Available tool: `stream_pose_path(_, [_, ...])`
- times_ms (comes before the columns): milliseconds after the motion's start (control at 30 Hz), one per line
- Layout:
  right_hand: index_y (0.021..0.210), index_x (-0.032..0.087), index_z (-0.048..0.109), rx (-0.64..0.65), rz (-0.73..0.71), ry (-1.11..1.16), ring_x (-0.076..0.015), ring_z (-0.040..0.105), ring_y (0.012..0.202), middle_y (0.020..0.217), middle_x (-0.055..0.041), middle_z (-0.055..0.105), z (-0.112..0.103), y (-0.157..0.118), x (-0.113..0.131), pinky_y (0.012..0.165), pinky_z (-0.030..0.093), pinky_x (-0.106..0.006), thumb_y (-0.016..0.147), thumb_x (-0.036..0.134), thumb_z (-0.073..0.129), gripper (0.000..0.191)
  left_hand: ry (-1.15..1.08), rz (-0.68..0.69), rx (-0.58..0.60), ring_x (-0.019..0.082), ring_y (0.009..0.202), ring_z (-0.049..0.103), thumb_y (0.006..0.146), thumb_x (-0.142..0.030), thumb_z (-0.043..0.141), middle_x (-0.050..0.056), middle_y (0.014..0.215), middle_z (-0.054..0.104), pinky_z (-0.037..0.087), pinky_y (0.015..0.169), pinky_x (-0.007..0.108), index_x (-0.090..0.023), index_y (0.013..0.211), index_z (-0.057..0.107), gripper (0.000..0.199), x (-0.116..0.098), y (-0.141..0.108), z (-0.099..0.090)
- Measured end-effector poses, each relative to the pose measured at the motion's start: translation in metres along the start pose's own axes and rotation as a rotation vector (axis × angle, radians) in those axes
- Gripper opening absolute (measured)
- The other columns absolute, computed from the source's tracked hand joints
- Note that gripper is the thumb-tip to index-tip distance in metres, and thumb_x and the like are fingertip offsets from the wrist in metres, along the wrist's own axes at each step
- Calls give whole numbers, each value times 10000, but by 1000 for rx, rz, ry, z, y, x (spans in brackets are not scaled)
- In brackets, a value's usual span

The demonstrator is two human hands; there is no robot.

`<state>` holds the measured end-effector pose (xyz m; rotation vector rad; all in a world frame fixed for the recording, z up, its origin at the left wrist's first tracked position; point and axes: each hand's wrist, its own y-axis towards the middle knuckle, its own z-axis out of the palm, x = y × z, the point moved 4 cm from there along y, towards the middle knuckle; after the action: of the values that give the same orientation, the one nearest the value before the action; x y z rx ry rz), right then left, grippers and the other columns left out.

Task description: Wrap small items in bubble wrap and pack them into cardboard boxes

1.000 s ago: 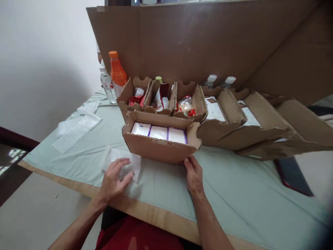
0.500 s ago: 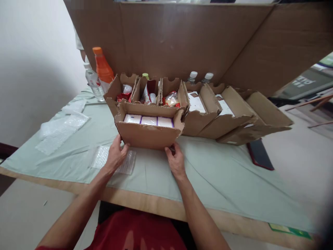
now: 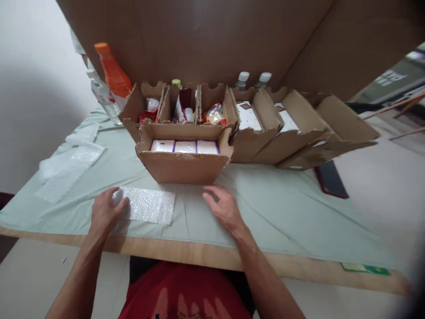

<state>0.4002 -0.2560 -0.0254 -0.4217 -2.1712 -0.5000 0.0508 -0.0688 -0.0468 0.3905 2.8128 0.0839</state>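
Observation:
My left hand (image 3: 106,210) is at the left end of a flat bubble-wrap sheet (image 3: 151,206), its thumb and fingers apart around the sheet's edge; whether it touches the sheet is not clear. Right of the sheet, my right hand (image 3: 226,209) hovers over the cloth with fingers apart and nothing in it. Just beyond both hands stands a cardboard box (image 3: 186,168), open at the top. Three white packs with purple edges (image 3: 185,146) sit side by side inside it. Neither hand touches this box.
Behind stands a row of cardboard bins (image 3: 259,148) with packets and white boxes. An orange bottle (image 3: 114,73) and a clear bottle (image 3: 104,97) stand back left. More bubble wrap (image 3: 71,164) lies at left. A dark flat object (image 3: 331,179) is at right.
Both hands have come off the front cardboard box. My left hand has moved left to the bubble wrap's end, and my right hand has opened near the box. The view has shifted slightly.

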Motion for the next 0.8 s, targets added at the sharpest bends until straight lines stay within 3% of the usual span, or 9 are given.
stream_pose_path(167, [1081,194,749,-114,67,-158,-287,704,984,1114,-140,766,-81,70,-47,951,546,-488,859,323,590,303,43,-117,-25,393,997,654,805,-490,626,123,989,721,525,861,496,-176,1219,636,520,1,-2,-15])
stream_pose_path(233, [1091,197,746,-110,65,-181,-298,696,1023,1138,-146,763,-95,90,-56,984,530,-498,830,299,620,307,-107,-230,-3,326,845,634,736,-437,682,54,807,670,502,777,420,-206,1112,667,441,0,-1,-22])
stream_pose_path(300, [1112,199,739,-82,56,-172,-291,701,1031,1134,-136,767,-93,91,-56,973,537,-485,847,295,611,310,-302,-322,16,247,721,581,672,-416,702,0,682,587,460,706,350,-210,1017,685,403,-5,-4,-28])
stream_pose_path(367, [1133,196,730,-18,40,-137,-269,718,993,1097,-117,777,-77,71,-48,913,563,-446,883,310,588,309,-526,-354,28,193,687,557,633,-457,716,-22,682,576,445,678,307,-197,1022,687,468,-14,-11,-32])
stream_pose_path(467, [1116,208,736,162,-5,-59,-221,737,899,1020,-73,790,-38,20,-27,816,587,-364,923,337,588,275,-817,-366,54,152,713,594,557,-537,785,-18,799,653,482,686,269,-191,1088,668,644,-29,-26,-36])
stream_pose_path(567, [1138,225,744,332,-73,-5,-228,726,1005,1091,-63,782,3,-19,1,923,574,-381,915,309,630,264,-1019,-385,92,134,684,621,516,-473,865,-12,821,694,514,660,250,-199,999,677,586,-43,-41,-42])
stream_pose_path(667, [1383,207,630,435,-172,0,-286,613,1279,1385,-116,671,38,-23,29,1114,468,-485,902,288,663,489,-1178,-346,153,144,677,648,558,-357,891,0,746,694,546,675,255,-189,833,687,381,-56,-55,-54])
stream_pose_path(733, [1533,211,476,511,-255,63,-306,477,1437,1571,-137,510,59,-11,46,1193,378,-519,859,321,735,730,-1227,-277,227,170,704,673,594,-340,885,20,746,706,575,715,286,-186,818,716,321,-66,-64,-63])
stream_pose_path(800, [1581,242,397,618,-297,193,-304,409,1489,1627,-126,436,77,3,56,1217,341,-504,777,350,826,918,-1257,-176,339,209,764,697,616,-363,883,58,834,734,591,729,319,-185,848,756,319,-75,-73,-74])
